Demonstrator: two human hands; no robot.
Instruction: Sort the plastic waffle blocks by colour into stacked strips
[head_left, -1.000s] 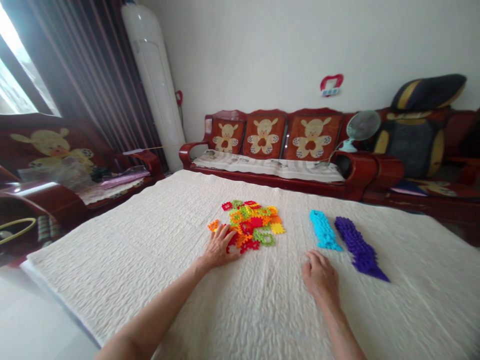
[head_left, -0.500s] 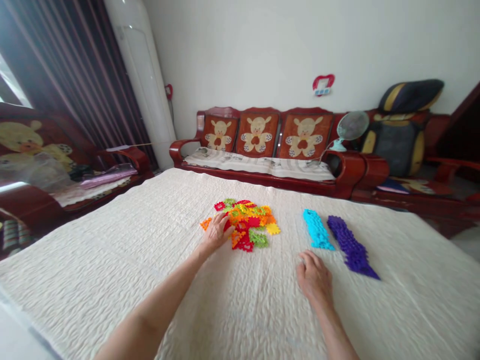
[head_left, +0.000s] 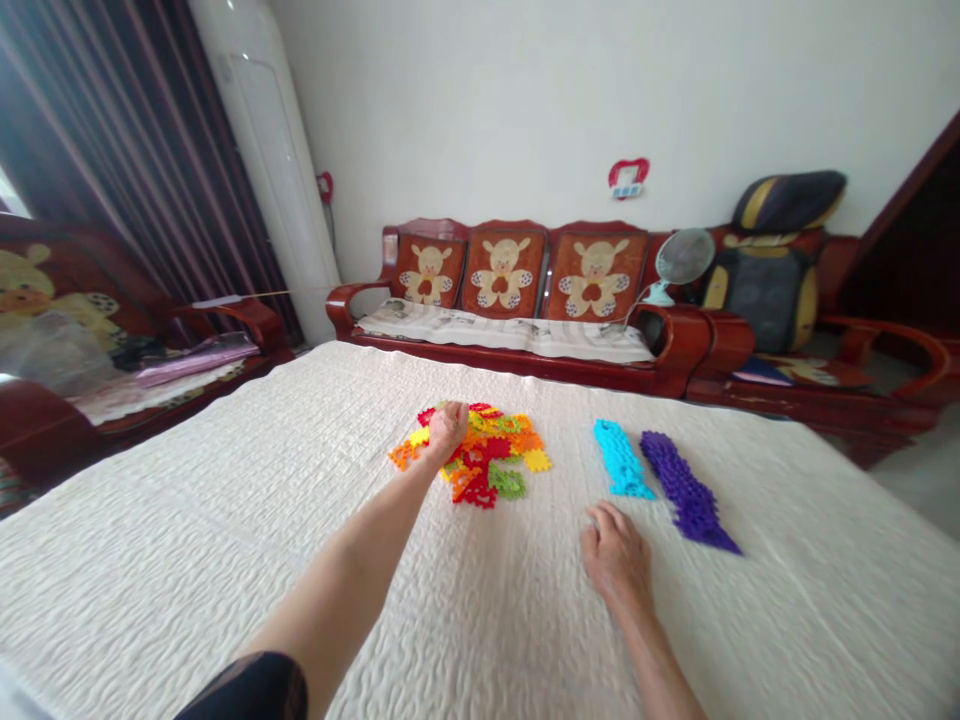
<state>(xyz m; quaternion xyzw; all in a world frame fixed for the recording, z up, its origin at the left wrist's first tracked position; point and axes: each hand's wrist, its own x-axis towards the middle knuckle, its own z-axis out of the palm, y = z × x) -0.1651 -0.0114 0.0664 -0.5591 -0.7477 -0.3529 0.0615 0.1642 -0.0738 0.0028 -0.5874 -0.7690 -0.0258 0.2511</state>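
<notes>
A mixed pile of flat plastic building pieces (head_left: 487, 450) with toothed edges, in red, orange, yellow and green, lies on the quilted cloth. My left hand (head_left: 448, 428) is over the far left part of this pile, its fingers curled closed. Whatever those fingers hold, if anything, is hidden. On the cloth to the right of the pile rests my right hand (head_left: 619, 550), fingers loosely bent and slightly apart, holding nothing. Just beyond it are a row of light-blue pieces (head_left: 622, 460) and a longer row of purple pieces (head_left: 686, 490).
A cream quilted cloth (head_left: 225, 520) covers the wide table. Behind it stands a wooden sofa (head_left: 517, 360) with bear-patterned cushions, and a small fan (head_left: 684, 256) at its right end. Wooden armchairs flank it, one with a massage cushion (head_left: 769, 290).
My left hand has moved farther over the pile, and its fingers have closed. A yellow piece now shows at the pile's left. My right hand stays by the light-blue row. The view has shifted slightly.
</notes>
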